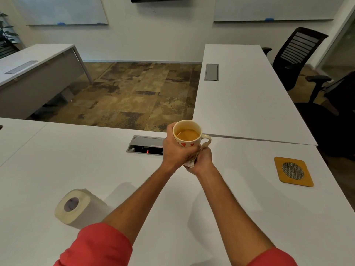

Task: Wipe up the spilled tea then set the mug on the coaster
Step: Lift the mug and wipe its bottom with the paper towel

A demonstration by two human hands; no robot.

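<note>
Left hand (175, 148) grips the heart-patterned mug (189, 136) of tea above the bench (57, 169). Right hand (202, 160) is closed on a wadded tissue (191, 163) under the mug. Coaster (293, 171) lies well apart, right.

Both bare forearms reach forward from rolled red sleeves (99, 244) and meet ahead of the person. The left hand (175, 150) wraps its fingers (170, 129) around the side of a mug (189, 135), lifted upright. The right hand (201, 160) is closed beneath it, apparently pressing a wad of tissue (190, 163) to the underside.
</note>
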